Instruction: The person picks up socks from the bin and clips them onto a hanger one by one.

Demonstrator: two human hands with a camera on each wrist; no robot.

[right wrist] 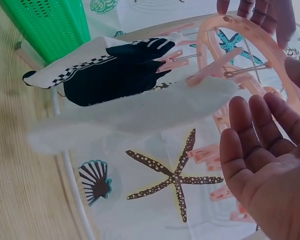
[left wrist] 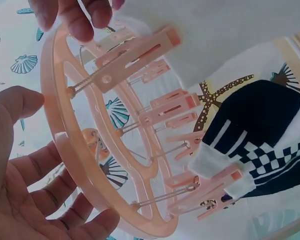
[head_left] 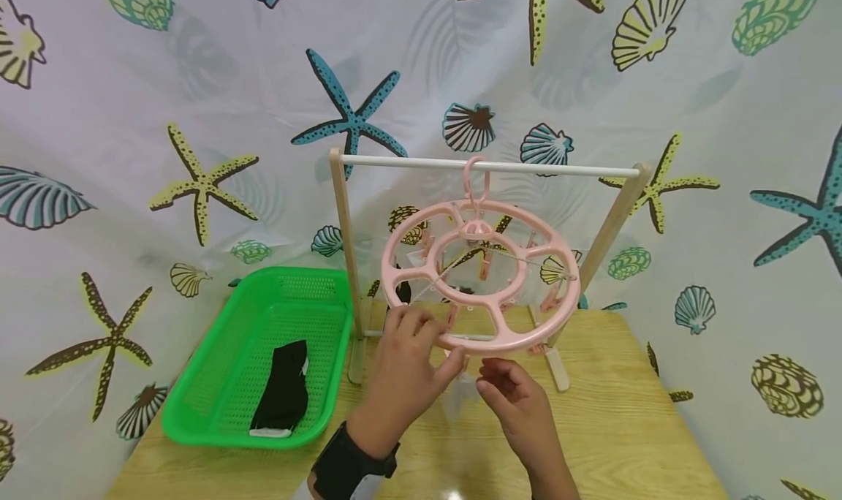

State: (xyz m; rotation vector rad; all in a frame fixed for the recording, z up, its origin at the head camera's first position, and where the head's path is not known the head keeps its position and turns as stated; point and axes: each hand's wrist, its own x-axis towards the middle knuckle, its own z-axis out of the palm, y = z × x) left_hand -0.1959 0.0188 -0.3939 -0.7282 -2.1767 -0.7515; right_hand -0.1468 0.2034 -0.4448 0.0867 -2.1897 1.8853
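Observation:
A pink round clip hanger (head_left: 480, 281) hangs by its hook from the white rod of a small wooden rack (head_left: 345, 251). My left hand (head_left: 414, 357) grips the ring's near left rim, fingers over it and thumb under. My right hand (head_left: 506, 390) floats just below the near rim, palm (right wrist: 270, 165) open and holding nothing. A pale white sock (right wrist: 130, 115) dangles from a clip between my hands. A black sock with white checks (right wrist: 115, 70) is pegged farther round the ring (left wrist: 70, 150). Several pink clips (left wrist: 135, 55) stick out under it.
A green plastic basket (head_left: 197, 405) sits on the wooden table (head_left: 625, 427) to the left of the rack, with one black sock (head_left: 284, 390) in it. A curtain printed with starfish and shells (head_left: 197, 120) closes in the back and both sides.

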